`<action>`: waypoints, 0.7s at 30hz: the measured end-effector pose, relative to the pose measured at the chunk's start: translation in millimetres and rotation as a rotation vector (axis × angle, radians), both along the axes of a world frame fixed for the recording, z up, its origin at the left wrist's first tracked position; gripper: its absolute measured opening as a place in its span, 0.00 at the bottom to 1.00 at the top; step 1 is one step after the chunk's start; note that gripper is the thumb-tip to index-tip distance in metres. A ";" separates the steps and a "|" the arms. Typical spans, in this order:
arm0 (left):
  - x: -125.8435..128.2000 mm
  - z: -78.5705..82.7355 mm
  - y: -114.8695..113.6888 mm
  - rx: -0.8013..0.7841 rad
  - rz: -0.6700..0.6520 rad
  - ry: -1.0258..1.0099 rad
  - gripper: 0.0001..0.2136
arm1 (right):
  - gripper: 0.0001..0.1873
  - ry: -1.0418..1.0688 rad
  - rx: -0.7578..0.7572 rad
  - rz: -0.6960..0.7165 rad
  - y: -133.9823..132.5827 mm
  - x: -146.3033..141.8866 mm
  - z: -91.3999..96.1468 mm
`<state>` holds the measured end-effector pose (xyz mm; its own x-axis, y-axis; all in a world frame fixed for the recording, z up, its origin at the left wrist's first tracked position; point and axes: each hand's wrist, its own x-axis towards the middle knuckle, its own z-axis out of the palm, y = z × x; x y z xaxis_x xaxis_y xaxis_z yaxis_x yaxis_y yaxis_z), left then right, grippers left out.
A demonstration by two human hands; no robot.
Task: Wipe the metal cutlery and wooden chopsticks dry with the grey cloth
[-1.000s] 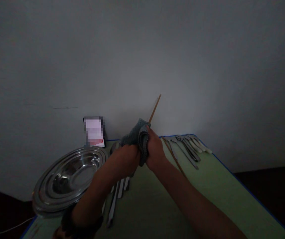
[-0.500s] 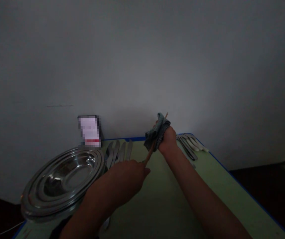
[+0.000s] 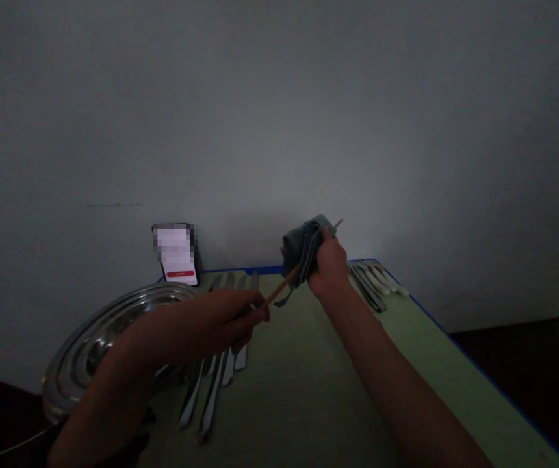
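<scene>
My left hand pinches the near end of a thin wooden stick, which looks like a chopstick. A grey-blue cloth is folded around the stick's farther part, and its far tip sticks out beyond. My right hand is closed around the cloth and the stick within it; some of its fingers are hidden. The stick slants up to the right, held above the table. Beneath and beside my left hand lie several table knives, partly covered by my arm.
Stacked steel plates stand at the left of the green table. A phone leans against the wall behind them. Several forks and white-handled utensils lie at the back right, near the table's blue edge.
My left hand has moved left and slightly up with the stick's near end, so the stick slants more flatly. The cloth has bunched differently, and more of the knives shows.
</scene>
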<state>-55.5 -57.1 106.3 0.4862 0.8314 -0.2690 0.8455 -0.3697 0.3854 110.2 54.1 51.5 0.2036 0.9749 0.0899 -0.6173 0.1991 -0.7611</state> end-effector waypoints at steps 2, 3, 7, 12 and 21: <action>4.8 -2.2 1.3 0.021 0.004 0.009 0.17 | 0.10 0.012 -0.117 0.011 -9.4 -10.2 4.5; 6.8 -3.1 2.0 0.040 0.006 0.006 0.17 | 0.09 0.022 -0.139 0.037 -14.5 -14.8 7.1; 10.4 -5.0 2.4 0.061 0.030 0.028 0.16 | 0.11 0.054 -0.122 0.228 -30.8 -25.0 15.9; 8.9 -8.0 0.6 0.129 -0.003 0.022 0.16 | 0.13 0.039 -0.056 0.342 -36.5 -24.4 15.9; 11.4 -3.9 -1.3 0.108 -0.005 0.074 0.17 | 0.12 -0.226 0.059 0.166 -29.7 -26.4 1.9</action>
<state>-44.1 -58.4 102.4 0.4723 0.8553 -0.2131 0.8683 -0.4099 0.2794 83.8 24.5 53.4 0.0104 0.9850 0.1721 -0.4612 0.1575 -0.8732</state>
